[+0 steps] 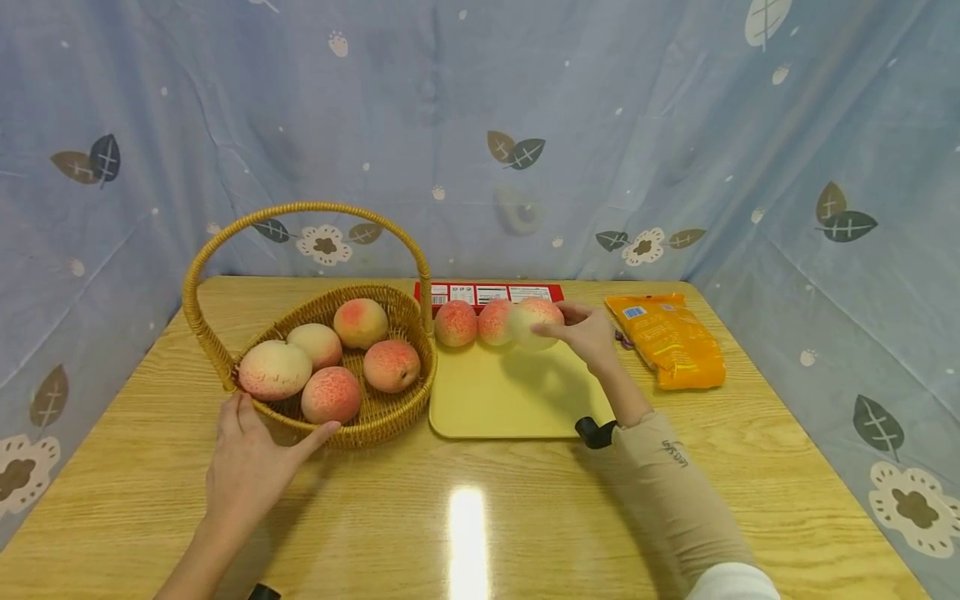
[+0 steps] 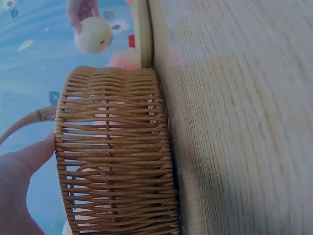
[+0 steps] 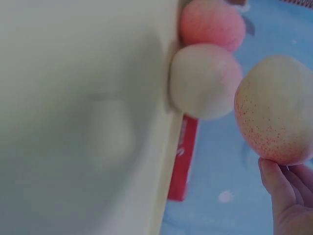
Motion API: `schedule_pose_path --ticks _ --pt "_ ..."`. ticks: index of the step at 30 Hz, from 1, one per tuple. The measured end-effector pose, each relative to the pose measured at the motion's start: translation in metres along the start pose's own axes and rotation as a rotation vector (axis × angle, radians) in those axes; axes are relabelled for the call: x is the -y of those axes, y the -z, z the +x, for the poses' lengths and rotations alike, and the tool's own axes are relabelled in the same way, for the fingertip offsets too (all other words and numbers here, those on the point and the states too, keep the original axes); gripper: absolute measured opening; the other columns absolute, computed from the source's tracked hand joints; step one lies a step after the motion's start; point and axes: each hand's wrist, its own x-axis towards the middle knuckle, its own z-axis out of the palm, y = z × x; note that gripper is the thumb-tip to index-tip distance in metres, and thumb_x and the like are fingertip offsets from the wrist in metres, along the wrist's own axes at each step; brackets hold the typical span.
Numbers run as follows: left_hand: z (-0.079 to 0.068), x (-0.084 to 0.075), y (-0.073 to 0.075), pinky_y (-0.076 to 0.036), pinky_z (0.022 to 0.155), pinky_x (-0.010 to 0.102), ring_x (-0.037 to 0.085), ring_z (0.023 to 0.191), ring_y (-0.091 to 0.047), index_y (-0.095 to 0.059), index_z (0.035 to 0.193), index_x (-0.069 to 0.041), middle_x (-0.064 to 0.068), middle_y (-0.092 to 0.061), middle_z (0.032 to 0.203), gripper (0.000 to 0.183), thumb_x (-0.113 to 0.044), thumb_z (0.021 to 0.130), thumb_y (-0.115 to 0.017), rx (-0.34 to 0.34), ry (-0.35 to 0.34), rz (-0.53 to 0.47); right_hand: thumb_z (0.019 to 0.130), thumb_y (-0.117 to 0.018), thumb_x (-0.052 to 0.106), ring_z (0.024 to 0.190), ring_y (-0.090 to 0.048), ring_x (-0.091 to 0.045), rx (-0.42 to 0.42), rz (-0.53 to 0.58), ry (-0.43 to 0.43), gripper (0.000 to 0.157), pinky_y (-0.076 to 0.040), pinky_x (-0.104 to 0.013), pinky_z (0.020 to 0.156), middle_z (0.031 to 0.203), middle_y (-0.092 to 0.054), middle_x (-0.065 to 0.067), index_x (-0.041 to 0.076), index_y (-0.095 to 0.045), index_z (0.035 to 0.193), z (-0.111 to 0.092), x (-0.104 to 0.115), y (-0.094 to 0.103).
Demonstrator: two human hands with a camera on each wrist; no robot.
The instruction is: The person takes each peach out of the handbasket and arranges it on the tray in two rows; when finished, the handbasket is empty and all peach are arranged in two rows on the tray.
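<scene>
In the head view my right hand pinches a pale peach with a pink blush above the back of the yellow tray. The right wrist view shows this peach at the fingertips, raised off the tray. Two pink peaches, one at the left and one beside it, sit along the tray's back edge. My left hand rests on the near left rim of a wicker basket, thumb and fingers spread along it. Several peaches lie inside the basket.
A red box with printed labels lies behind the tray. At the right is an orange packet, with a small purple item by its left side. The basket's tall arched handle stands upright. A patterned blue curtain hangs behind the wooden table.
</scene>
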Motion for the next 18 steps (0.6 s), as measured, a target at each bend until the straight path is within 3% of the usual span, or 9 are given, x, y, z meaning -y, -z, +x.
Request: schedule_pose_path --ticks 4,8,12,18 --pt "-0.001 -0.001 0.001 -0.037 0.09 0.069 0.057 0.13 -0.027 -0.01 0.145 0.021 0.039 -0.014 0.149 0.128 -0.07 0.076 -0.067 -0.002 -0.006 0.003 0.074 -0.086 0.021 0.102 -0.064 -0.03 -0.044 -0.066 -0.023 0.057 -0.053 -0.027 0.079 0.117 -0.067 -0.02 -0.002 -0.066 0.122 0.007 -0.008 0.007" --pt "-0.001 -0.002 0.002 -0.036 0.091 0.07 0.057 0.131 -0.026 -0.01 0.145 0.021 0.039 -0.014 0.149 0.128 -0.07 0.076 -0.067 -0.003 -0.002 0.002 0.073 -0.086 0.023 0.103 -0.063 -0.032 -0.095 -0.132 -0.042 0.056 -0.052 -0.037 0.084 0.115 -0.067 -0.02 -0.003 -0.068 0.119 0.015 -0.014 0.01" --pt "-0.001 -0.002 0.003 -0.035 0.092 0.07 0.057 0.132 -0.025 -0.009 0.145 0.021 0.039 -0.013 0.149 0.128 -0.07 0.076 -0.067 -0.001 -0.003 0.004 0.071 -0.087 0.028 0.102 -0.061 -0.032 -0.146 -0.271 -0.046 0.055 -0.047 -0.041 0.089 0.112 -0.069 -0.018 -0.001 -0.071 0.115 0.023 -0.021 0.007" --pt "-0.002 -0.002 0.003 -0.037 0.091 0.069 0.057 0.13 -0.027 -0.011 0.145 0.021 0.039 -0.014 0.149 0.127 -0.07 0.076 -0.066 -0.001 -0.009 0.011 0.07 -0.087 0.027 0.099 -0.061 -0.034 -0.133 -0.389 -0.022 0.054 -0.044 -0.043 0.088 0.109 -0.07 -0.019 -0.003 -0.071 0.112 0.03 -0.029 -0.004"
